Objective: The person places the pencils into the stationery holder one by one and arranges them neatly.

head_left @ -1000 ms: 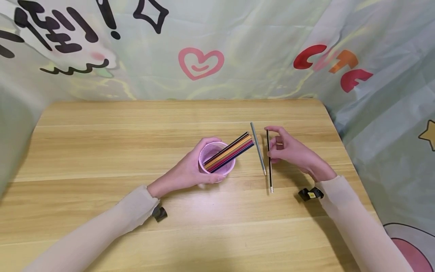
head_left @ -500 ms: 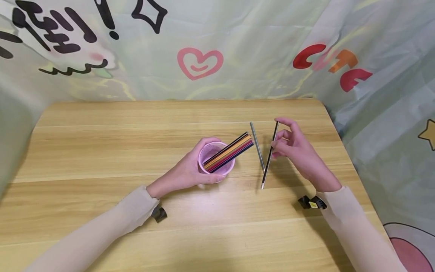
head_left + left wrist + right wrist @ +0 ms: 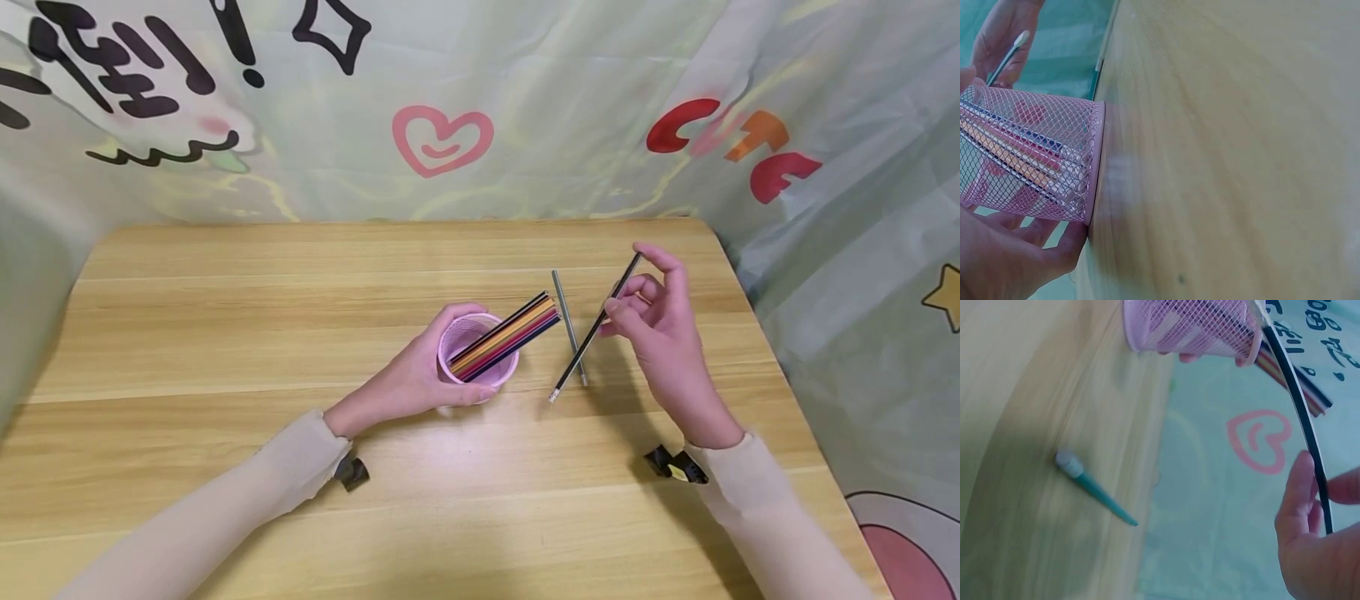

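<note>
A pink mesh pen cup (image 3: 507, 367) stands upright on the table, and my left hand (image 3: 405, 375) grips it around the side. Several pencils (image 3: 510, 337) in black, orange, red and blue lean inside it, their upper ends jutting to the right. Seen through the mesh in the left wrist view, the pencils' (image 3: 1016, 150) lower ends sit near the base. My right hand (image 3: 667, 342) pinches a black pencil (image 3: 592, 333) above the table, its white eraser end slanting down toward the cup. Beneath it a grey-green pencil (image 3: 566, 312) lies on the wood, right of the cup.
The wooden table (image 3: 262, 317) reaches back to a printed curtain (image 3: 555, 108) with a pink heart. More curtain hangs along the right side. A small black device (image 3: 678, 465) is strapped at the right wrist, another (image 3: 352, 472) at the left.
My right hand has lifted the black pencil and moved back and right. The pencil has turned from near straight to a slant, eraser end toward the cup. Left hand and cup stay put.
</note>
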`<state>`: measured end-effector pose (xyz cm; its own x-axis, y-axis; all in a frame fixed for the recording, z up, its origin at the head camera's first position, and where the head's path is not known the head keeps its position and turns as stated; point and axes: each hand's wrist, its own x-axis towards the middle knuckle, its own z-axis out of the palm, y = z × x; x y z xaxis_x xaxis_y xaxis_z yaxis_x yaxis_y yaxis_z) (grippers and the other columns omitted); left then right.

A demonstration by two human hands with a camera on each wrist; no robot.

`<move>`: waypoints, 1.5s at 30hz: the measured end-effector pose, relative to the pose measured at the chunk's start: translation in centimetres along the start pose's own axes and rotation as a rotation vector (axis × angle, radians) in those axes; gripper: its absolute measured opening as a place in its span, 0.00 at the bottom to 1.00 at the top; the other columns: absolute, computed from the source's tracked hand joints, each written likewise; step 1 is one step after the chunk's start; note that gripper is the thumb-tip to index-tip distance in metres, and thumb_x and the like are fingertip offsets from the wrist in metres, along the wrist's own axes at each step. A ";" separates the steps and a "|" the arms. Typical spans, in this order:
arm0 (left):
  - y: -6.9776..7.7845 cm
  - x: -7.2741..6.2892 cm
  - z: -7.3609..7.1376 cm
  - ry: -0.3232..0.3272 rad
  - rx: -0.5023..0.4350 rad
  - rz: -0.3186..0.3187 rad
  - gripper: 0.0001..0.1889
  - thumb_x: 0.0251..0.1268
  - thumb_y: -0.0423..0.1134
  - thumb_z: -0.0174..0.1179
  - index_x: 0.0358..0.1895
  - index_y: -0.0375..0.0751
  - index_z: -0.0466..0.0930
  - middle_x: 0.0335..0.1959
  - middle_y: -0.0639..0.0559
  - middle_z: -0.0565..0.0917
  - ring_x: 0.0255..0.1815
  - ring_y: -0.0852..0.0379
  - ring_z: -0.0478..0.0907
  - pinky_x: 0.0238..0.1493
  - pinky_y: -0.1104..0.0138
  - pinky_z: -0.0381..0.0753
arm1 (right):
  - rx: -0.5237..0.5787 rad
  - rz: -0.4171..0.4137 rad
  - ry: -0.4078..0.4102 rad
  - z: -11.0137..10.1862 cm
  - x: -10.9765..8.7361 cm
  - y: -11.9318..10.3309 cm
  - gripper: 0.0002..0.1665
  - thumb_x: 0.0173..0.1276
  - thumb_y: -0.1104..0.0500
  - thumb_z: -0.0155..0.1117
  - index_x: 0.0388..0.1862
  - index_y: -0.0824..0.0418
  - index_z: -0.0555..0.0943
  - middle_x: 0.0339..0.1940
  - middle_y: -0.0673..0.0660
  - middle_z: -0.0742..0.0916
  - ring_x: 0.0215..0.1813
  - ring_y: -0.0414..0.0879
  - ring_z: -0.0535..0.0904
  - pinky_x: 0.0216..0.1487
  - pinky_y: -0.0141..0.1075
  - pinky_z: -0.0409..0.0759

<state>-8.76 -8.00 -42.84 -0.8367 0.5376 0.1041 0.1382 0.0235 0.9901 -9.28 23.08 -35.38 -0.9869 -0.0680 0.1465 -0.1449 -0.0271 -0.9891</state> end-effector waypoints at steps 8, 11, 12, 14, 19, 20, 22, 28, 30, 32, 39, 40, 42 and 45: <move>-0.1 0.0 0.0 0.002 0.015 0.000 0.47 0.59 0.35 0.85 0.78 0.54 0.67 0.68 0.57 0.81 0.71 0.55 0.76 0.69 0.54 0.80 | 0.105 -0.140 0.114 1.6 -0.8 -0.7 0.33 0.82 0.71 0.60 0.80 0.56 0.65 0.44 0.60 0.75 0.45 0.52 0.79 0.47 0.39 0.89; -0.1 0.0 0.0 0.005 0.022 -0.002 0.47 0.59 0.35 0.85 0.78 0.54 0.67 0.69 0.57 0.81 0.71 0.55 0.76 0.69 0.53 0.80 | 0.142 -0.178 0.145 2.2 -1.0 -0.8 0.32 0.82 0.70 0.60 0.80 0.57 0.66 0.44 0.60 0.76 0.45 0.53 0.80 0.48 0.40 0.89; -0.1 0.0 0.0 0.005 0.020 -0.002 0.47 0.59 0.35 0.85 0.78 0.54 0.67 0.69 0.57 0.81 0.71 0.55 0.76 0.69 0.54 0.80 | 0.153 -0.193 0.159 2.5 -1.1 -0.8 0.32 0.82 0.71 0.61 0.79 0.57 0.66 0.44 0.60 0.76 0.44 0.53 0.81 0.48 0.40 0.89; -0.1 0.0 0.0 0.001 0.008 -0.002 0.46 0.59 0.35 0.84 0.78 0.53 0.67 0.69 0.57 0.81 0.71 0.55 0.76 0.68 0.53 0.81 | 0.187 -0.232 0.189 2.9 -1.2 -0.7 0.31 0.82 0.71 0.61 0.78 0.58 0.67 0.44 0.62 0.76 0.44 0.53 0.81 0.48 0.40 0.89; -0.1 -0.1 0.0 -0.002 0.010 0.001 0.47 0.59 0.35 0.84 0.79 0.51 0.66 0.69 0.57 0.81 0.71 0.55 0.76 0.69 0.53 0.80 | 0.235 -0.361 0.259 4.0 -1.3 -0.4 0.30 0.79 0.73 0.62 0.75 0.65 0.66 0.44 0.67 0.76 0.43 0.56 0.79 0.46 0.41 0.89; -0.1 -0.1 -0.1 -0.002 0.018 0.002 0.47 0.59 0.35 0.85 0.79 0.51 0.66 0.69 0.57 0.81 0.71 0.55 0.76 0.70 0.53 0.79 | 0.236 -0.385 0.263 4.2 -1.3 -0.3 0.30 0.79 0.74 0.63 0.74 0.66 0.66 0.44 0.68 0.76 0.42 0.57 0.79 0.46 0.42 0.89; 0.0 -0.1 -0.1 0.000 0.033 0.007 0.48 0.58 0.35 0.85 0.80 0.50 0.65 0.69 0.57 0.80 0.71 0.55 0.76 0.71 0.52 0.78 | 0.215 -0.422 0.264 4.6 -1.4 -0.2 0.29 0.78 0.74 0.63 0.74 0.67 0.66 0.44 0.69 0.77 0.42 0.57 0.79 0.46 0.42 0.89; -0.1 -0.1 -0.2 -0.003 0.016 0.016 0.49 0.58 0.34 0.84 0.81 0.47 0.64 0.70 0.57 0.80 0.71 0.54 0.77 0.73 0.51 0.75 | 0.152 -0.482 0.227 5.5 -1.7 0.5 0.24 0.76 0.77 0.60 0.69 0.71 0.71 0.45 0.68 0.79 0.43 0.55 0.81 0.48 0.40 0.88; -0.1 -0.1 -0.1 -0.006 0.001 0.016 0.49 0.59 0.33 0.84 0.81 0.47 0.64 0.70 0.57 0.80 0.71 0.54 0.76 0.72 0.52 0.76 | 0.132 -0.495 0.217 5.8 -1.8 0.7 0.21 0.76 0.77 0.61 0.65 0.74 0.74 0.44 0.68 0.80 0.43 0.55 0.82 0.49 0.40 0.88; -0.1 0.0 -0.1 -0.005 0.002 0.017 0.48 0.59 0.34 0.84 0.80 0.48 0.65 0.69 0.56 0.80 0.71 0.54 0.77 0.71 0.52 0.77 | 0.121 -0.502 0.206 6.0 -1.8 0.9 0.19 0.76 0.78 0.61 0.63 0.76 0.75 0.44 0.68 0.80 0.43 0.55 0.83 0.49 0.39 0.88; -0.2 0.0 -0.1 -0.006 -0.017 0.023 0.47 0.60 0.33 0.83 0.80 0.47 0.65 0.69 0.55 0.81 0.70 0.53 0.77 0.71 0.52 0.77 | 0.147 -0.518 0.207 6.6 -2.0 1.2 0.19 0.73 0.79 0.62 0.60 0.75 0.73 0.44 0.67 0.80 0.42 0.54 0.83 0.47 0.39 0.88; -0.2 0.0 -0.1 -0.006 -0.019 0.026 0.47 0.60 0.33 0.83 0.80 0.46 0.65 0.69 0.55 0.81 0.70 0.53 0.77 0.71 0.52 0.77 | 0.150 -0.521 0.209 6.7 -2.1 1.2 0.19 0.72 0.79 0.62 0.59 0.75 0.72 0.44 0.67 0.80 0.42 0.54 0.83 0.46 0.39 0.88; -0.2 0.1 0.0 -0.008 -0.016 0.032 0.48 0.59 0.33 0.83 0.80 0.45 0.64 0.69 0.55 0.81 0.71 0.53 0.77 0.71 0.52 0.77 | 0.154 -0.525 0.208 6.8 -2.1 1.4 0.18 0.72 0.79 0.63 0.57 0.76 0.72 0.44 0.68 0.80 0.42 0.54 0.83 0.46 0.39 0.88; -0.2 0.0 -0.1 -0.006 -0.008 0.031 0.48 0.59 0.33 0.84 0.80 0.46 0.65 0.69 0.55 0.81 0.70 0.53 0.77 0.71 0.51 0.77 | 0.138 -0.521 0.202 6.9 -2.2 1.6 0.18 0.72 0.80 0.63 0.56 0.76 0.71 0.44 0.68 0.81 0.41 0.55 0.84 0.46 0.39 0.88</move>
<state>-8.85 -8.04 -43.07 -0.8290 0.5430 0.1339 0.1593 -0.0003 0.9872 -6.84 16.35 -37.14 -0.7834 0.1808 0.5946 -0.6187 -0.1366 -0.7736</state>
